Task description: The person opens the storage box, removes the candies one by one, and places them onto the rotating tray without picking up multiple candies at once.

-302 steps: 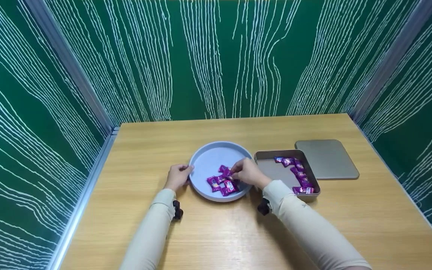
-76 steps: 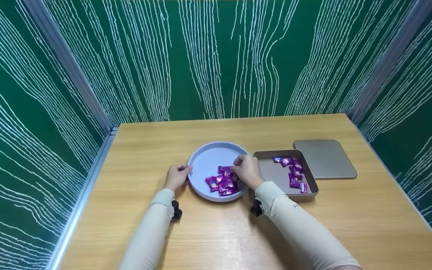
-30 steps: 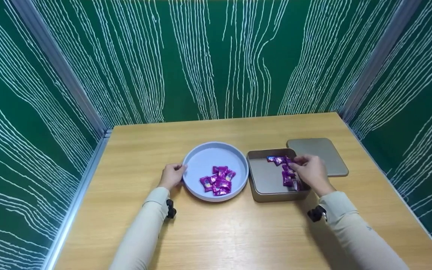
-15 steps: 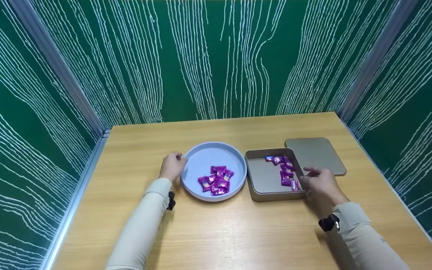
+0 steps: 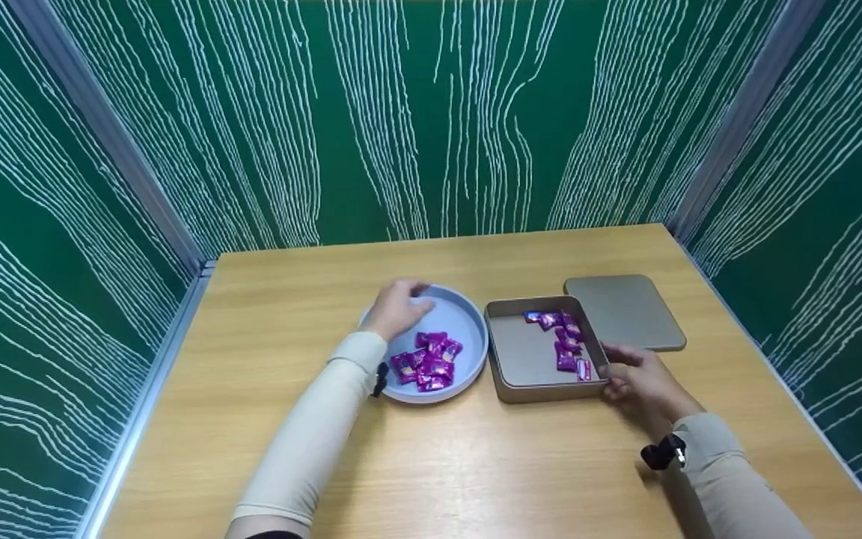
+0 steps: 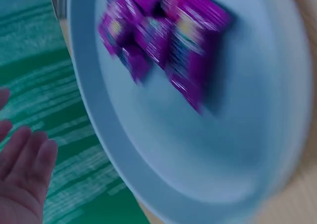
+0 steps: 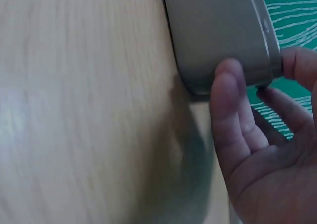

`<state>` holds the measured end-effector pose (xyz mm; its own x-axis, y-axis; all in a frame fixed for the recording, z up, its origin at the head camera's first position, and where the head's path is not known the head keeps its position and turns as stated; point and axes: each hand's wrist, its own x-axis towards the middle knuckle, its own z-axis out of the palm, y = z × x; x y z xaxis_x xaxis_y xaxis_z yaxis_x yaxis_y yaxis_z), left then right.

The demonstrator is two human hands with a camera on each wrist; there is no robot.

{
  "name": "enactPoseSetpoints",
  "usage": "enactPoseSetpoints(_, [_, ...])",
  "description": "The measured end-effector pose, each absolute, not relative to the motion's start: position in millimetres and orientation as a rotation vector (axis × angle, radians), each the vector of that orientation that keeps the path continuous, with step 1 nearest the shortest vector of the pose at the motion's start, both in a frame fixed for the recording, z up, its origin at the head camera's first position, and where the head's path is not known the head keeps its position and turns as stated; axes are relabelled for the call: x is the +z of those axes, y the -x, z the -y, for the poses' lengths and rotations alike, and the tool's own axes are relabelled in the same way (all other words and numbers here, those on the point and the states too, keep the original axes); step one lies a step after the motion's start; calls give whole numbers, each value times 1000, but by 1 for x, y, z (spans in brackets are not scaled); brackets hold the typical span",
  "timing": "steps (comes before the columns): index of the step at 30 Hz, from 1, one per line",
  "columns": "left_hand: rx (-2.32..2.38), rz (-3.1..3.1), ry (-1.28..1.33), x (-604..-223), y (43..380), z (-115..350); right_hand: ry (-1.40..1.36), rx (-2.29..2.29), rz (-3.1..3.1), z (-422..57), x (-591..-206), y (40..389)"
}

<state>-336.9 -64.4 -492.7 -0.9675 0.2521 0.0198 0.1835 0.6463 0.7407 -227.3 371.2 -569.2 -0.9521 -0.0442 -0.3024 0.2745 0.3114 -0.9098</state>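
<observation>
My left hand (image 5: 398, 308) hovers over the round pale-blue tray (image 5: 468, 318), fingers loosely spread and holding nothing. In the left wrist view its fingertips (image 6: 45, 157) stand apart from the rim. Several purple-wrapped candies (image 5: 435, 368) lie heaped in the tray's near part. My right hand (image 5: 644, 378) grips the near right corner of the square metal tin (image 5: 524, 352); in the right wrist view its fingers (image 7: 225, 92) lie against the tin's outer wall. More purple candies (image 5: 566, 355) line the tin's far and right sides, with a pinkish-white one (image 5: 584, 370) at the near end.
A flat metal lid (image 5: 625, 311) lies on the wooden table (image 5: 431, 464), behind and right of the tin. Tray and tin stand side by side, nearly touching. Green panels with white lines (image 5: 371, 127) enclose the table at the back and sides.
My left hand has left the tray's left rim and moved right, over the tray. My right hand has moved from the candies inside the tin to its near right corner.
</observation>
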Motion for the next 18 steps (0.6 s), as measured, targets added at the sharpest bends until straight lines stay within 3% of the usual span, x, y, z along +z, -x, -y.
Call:
enactPoseSetpoints(6, [1111,-2662,-694,-481,334,30,-210,-1764,-2258,-374,-576,226])
enactPoseSetpoints(18, [895,-2636,-916,-480,329,-27,-227,-1890,-2237,-371,-586,222])
